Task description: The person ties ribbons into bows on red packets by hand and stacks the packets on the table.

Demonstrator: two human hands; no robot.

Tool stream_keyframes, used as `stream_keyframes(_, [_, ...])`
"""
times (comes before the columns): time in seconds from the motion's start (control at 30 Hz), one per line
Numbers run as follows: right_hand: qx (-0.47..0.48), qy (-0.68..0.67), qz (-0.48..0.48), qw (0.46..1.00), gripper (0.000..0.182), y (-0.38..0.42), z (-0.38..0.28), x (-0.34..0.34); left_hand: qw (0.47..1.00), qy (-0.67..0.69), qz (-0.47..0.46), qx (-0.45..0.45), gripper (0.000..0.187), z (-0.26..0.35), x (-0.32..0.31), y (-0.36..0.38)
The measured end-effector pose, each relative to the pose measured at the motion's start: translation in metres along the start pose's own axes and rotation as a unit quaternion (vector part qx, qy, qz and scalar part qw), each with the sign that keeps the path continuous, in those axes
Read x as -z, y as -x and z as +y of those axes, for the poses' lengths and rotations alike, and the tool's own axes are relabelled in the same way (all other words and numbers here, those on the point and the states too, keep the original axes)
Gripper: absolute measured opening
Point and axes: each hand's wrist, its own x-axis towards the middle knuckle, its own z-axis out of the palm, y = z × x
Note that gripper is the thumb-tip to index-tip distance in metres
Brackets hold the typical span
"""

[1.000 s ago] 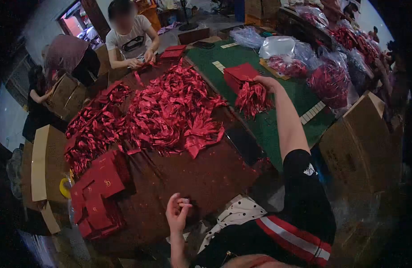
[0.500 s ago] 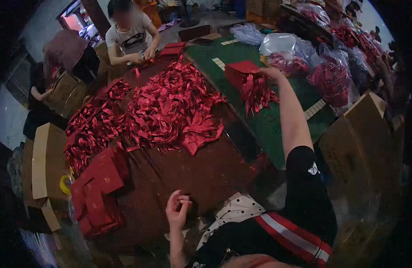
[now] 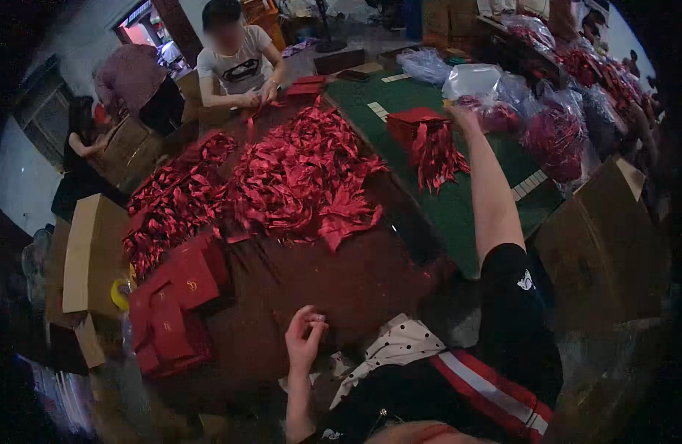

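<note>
My left hand (image 3: 307, 339) hovers over the near edge of the dark red table (image 3: 318, 277), palm up. Its fingers are loosely curled with a gap to the thumb, and a small pale patch shows near the fingertips. With the arm stretched out, my right hand (image 3: 463, 117) is just beyond the right edge of a stack of red gift bags (image 3: 418, 122). Its fingers are mostly hidden. Red ribbons (image 3: 437, 159) hang from that stack across the green mat (image 3: 452, 211). A large heap of red ribbons (image 3: 296, 177) covers the middle of the table.
More red bags (image 3: 182, 296) are piled at the table's left edge, by an open carton (image 3: 96, 251) and a yellow tape roll (image 3: 120, 294). Across the table a person (image 3: 241, 66) handles red ribbon. Plastic-wrapped bundles (image 3: 552, 129) and another carton (image 3: 607, 244) stand on the right.
The view has shifted, so everything appears further right. My right hand has moved slightly up and away from the stack of bags. The left hand keeps nearly the same pose.
</note>
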Motion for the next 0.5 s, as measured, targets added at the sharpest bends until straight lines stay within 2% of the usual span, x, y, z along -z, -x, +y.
stream_keyframes(0.03, [-0.054, 0.069, 0.018, 0.996, 0.067, 0.018, -0.023, 0.015, 1.0, 0.001, 0.003, 0.001, 0.037, -0.001, 0.0, 0.0])
stream_keyframes(0.07, [-0.014, -0.065, 0.108, 0.992, 0.054, 0.023, -0.008, 0.008, 1.0, 0.018, 0.004, -0.003, 0.037, -0.005, 0.0, 0.0])
stream_keyframes(0.13, [0.115, -0.142, 0.252, 0.95, 0.042, 0.022, 0.005, 0.0, 1.0, 0.019, 0.017, 0.011, 0.037, -0.007, 0.0, 0.0])
stream_keyframes(0.17, [0.189, -0.164, 0.267, 0.931, 0.03, 0.02, 0.011, -0.002, 1.0, 0.014, 0.011, -0.002, 0.036, -0.003, -0.002, 0.0])
stream_keyframes(0.2, [0.242, -0.269, 0.224, 0.905, 0.023, 0.05, -0.006, -0.004, 1.0, 0.009, 0.015, -0.015, 0.036, 0.001, -0.002, 0.0])
stream_keyframes(0.23, [0.265, -0.128, 0.259, 0.92, 0.021, 0.067, -0.012, -0.004, 1.0, 0.016, 0.002, -0.001, 0.036, -0.006, 0.001, -0.001])
stream_keyframes(0.27, [0.279, -0.289, 0.173, 0.899, 0.019, 0.1, -0.026, -0.012, 1.0, 0.026, 0.005, -0.003, 0.036, -0.008, 0.002, 0.0])
stream_keyframes(0.3, [0.237, -0.238, 0.12, 0.934, 0.017, 0.134, -0.042, -0.009, 0.999, 0.036, 0.006, -0.007, 0.036, -0.01, 0.001, 0.0])
stream_keyframes(0.4, [0.275, -0.239, -0.056, 0.93, 0.016, 0.205, -0.043, -0.031, 1.0, 0.003, -0.007, -0.019, 0.036, -0.007, 0.003, -0.001])
stream_keyframes(0.47, [0.24, -0.222, -0.173, 0.929, 0.013, 0.279, -0.068, -0.04, 0.999, 0.016, -0.032, -0.009, 0.038, -0.022, 0.009, -0.004])
stream_keyframes(0.5, [0.253, -0.205, -0.217, 0.92, 0.011, 0.295, -0.064, -0.052, 0.999, 0.013, -0.031, 0.008, 0.037, -0.013, 0.008, -0.003])
